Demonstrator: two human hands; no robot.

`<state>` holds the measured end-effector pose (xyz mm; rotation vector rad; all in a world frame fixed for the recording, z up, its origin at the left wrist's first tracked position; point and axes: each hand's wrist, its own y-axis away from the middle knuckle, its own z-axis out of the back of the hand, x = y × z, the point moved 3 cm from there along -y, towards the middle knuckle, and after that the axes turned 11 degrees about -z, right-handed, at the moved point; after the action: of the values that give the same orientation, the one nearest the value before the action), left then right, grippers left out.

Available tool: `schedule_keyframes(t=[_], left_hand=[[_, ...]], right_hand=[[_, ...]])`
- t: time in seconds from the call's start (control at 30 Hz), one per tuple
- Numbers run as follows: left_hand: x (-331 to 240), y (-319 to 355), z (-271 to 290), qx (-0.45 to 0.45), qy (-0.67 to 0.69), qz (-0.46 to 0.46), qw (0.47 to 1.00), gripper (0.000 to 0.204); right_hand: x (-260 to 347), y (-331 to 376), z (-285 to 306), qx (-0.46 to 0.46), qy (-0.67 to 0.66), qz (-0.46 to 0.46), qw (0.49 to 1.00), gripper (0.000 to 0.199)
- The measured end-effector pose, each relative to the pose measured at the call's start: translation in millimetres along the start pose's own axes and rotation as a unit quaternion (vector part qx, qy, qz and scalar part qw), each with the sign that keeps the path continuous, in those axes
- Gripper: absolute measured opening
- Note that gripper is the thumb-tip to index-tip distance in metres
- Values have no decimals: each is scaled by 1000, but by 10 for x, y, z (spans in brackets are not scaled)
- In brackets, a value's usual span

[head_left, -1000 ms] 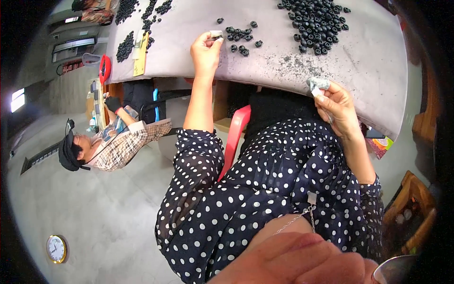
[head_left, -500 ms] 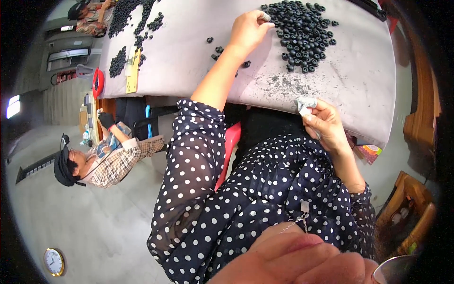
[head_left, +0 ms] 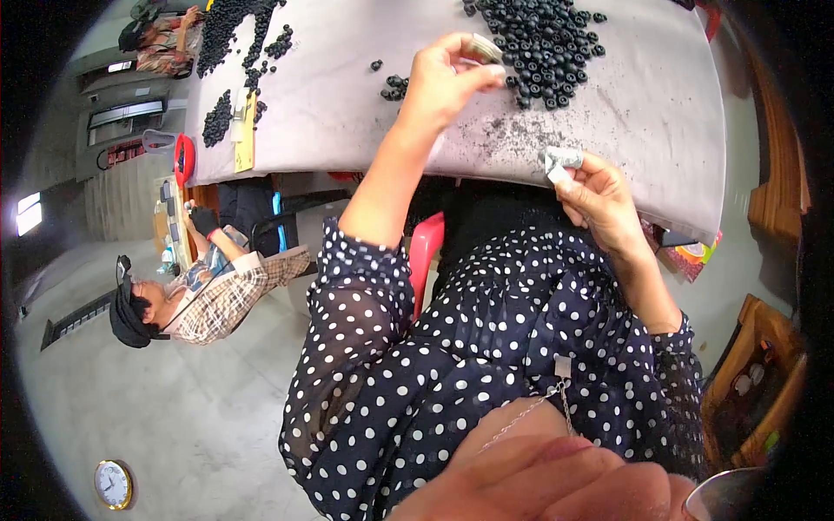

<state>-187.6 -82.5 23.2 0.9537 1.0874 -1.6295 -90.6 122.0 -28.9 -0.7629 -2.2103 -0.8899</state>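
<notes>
Left hand [head_left: 443,78] moved up to the heap of black beads [head_left: 539,43] on the grey table [head_left: 347,104], fingers pinching a pale piece; right hand [head_left: 599,195] fingers clamped on crumpled silver wrapper [head_left: 560,162] at table edge.

At the top of the frame I see my left hand [head_left: 443,78] reaching across the grey table [head_left: 660,113], pinching a small pale object [head_left: 486,45] right at the edge of the big heap of small black round pieces [head_left: 539,39]. My right hand [head_left: 599,195] sits at the table's near edge right of centre, fingers closed on a crumpled silvery scrap [head_left: 560,162], with dark grit [head_left: 512,135] scattered on the cloth between the hands. At left, another person in a checked shirt [head_left: 230,300] and black cap sits below a second spread of black pieces [head_left: 234,35] in the upper left.
</notes>
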Motion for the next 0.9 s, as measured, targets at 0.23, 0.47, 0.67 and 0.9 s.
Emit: schedule_keyframes(t=[0.23,0.47,0.67,0.9], left_hand=[[-112,843,-447,-43,372,198,906,26],[-61,1040,-588,-88,391,239,884,16],[-19,1102,-565,-104,469,274,833,13],[-72,1220,-751,-117,532,305,781,8]], right_hand=[[-16,-31,6,-5,31,33,999,24],[-54,-31,-2,-13,17,31,999,23],[-24,14,20,4,22,33,999,26],[16,112,-21,70,34,36,996,35]])
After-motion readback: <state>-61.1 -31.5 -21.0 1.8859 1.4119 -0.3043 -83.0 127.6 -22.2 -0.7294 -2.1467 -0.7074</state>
